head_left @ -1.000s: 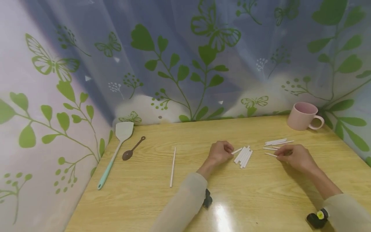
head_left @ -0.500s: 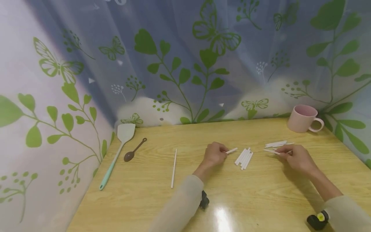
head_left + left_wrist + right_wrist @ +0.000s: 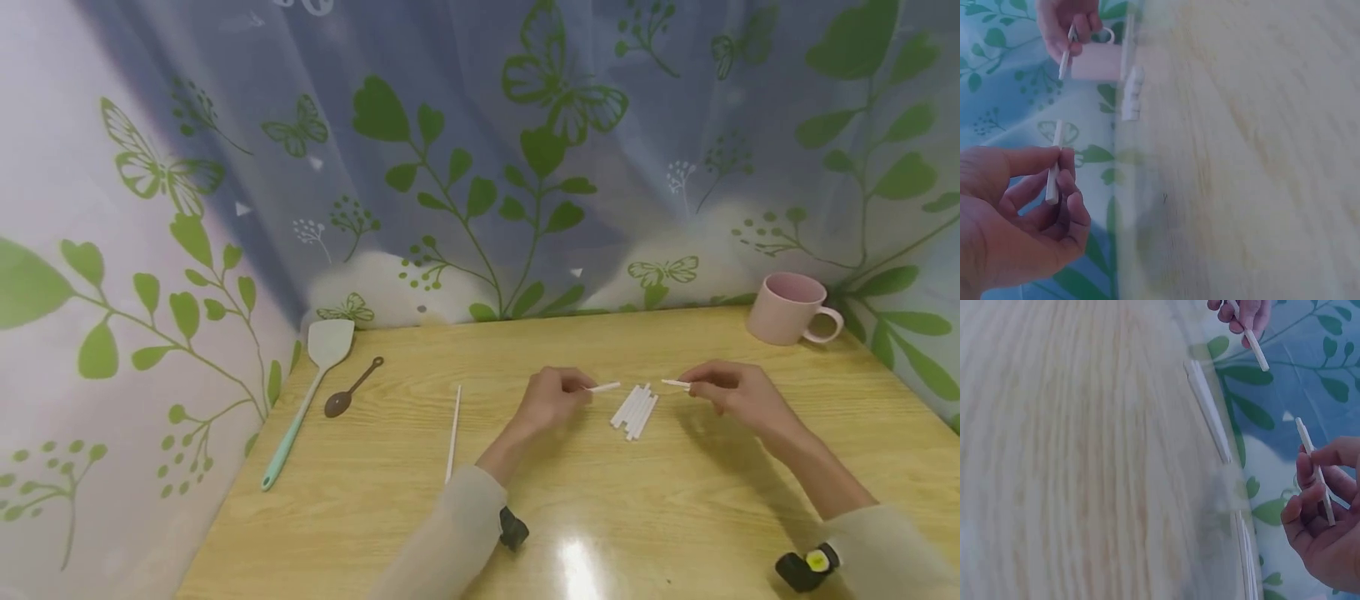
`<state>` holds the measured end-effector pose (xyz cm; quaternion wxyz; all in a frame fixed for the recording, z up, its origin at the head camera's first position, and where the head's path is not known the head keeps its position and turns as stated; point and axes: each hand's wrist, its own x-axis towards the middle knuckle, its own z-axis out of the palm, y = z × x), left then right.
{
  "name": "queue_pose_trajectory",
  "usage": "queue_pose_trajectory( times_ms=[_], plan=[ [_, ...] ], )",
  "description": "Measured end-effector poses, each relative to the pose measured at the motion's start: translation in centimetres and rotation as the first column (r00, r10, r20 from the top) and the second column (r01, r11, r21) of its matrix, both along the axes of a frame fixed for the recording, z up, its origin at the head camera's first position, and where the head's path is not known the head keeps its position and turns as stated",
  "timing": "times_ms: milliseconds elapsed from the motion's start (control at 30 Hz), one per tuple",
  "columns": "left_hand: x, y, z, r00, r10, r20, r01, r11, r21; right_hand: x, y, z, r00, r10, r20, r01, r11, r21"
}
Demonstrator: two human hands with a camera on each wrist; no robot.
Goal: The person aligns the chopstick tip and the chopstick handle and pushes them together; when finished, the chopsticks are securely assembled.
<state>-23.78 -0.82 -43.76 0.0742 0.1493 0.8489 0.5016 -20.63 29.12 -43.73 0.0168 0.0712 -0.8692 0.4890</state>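
My left hand pinches a short white stick between thumb and fingers; the left wrist view shows this stick held above the table. Across from it, my right hand pinches a thin white stick pointing left; whether it holds more than one I cannot tell. Between the hands lies a pile of white sticks side by side on the table. A second small group of white sticks shows in the right wrist view; my right hand hides it in the head view.
A longer white stick lies left of my left forearm. Farther left are a brown spoon and a spatula with a mint handle. A pink mug stands at the back right, near the curtain.
My left hand has drawn its stick left, away from the pile. The right hand has picked up a stick from the right-hand group and moved left and up with it.
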Motion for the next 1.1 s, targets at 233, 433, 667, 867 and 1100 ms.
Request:
queue_pose_trajectory(
  times_ms=[233,433,667,867,1100],
  plan=[
    [1.2,-1.1,1.0,1.000,-0.007,0.010,0.007,0.999,0.050,0.0,-1.8,0.4,1.000,-0.005,-0.014,0.004,0.998,-0.055],
    [2.2,-3.3,2.1,1.000,-0.002,-0.015,0.003,0.998,0.068,0.0,-3.0,0.7,0.998,0.059,-0.015,-0.061,0.986,-0.155],
    [3.3,-6.3,3.3,1.000,0.006,-0.011,-0.005,0.987,0.160,0.0,-4.7,1.3,0.990,0.134,-0.046,-0.142,0.947,-0.287],
    [4.3,-8.4,4.2,1.000,-0.014,-0.023,0.019,0.975,0.221,0.0,-6.7,2.3,0.982,0.185,-0.048,-0.190,0.917,-0.350],
    [5.4,-10.4,4.5,1.000,-0.010,-0.024,0.015,0.973,0.229,-0.1,-9.4,3.0,0.971,0.235,-0.038,-0.233,0.899,-0.370]
  ],
)
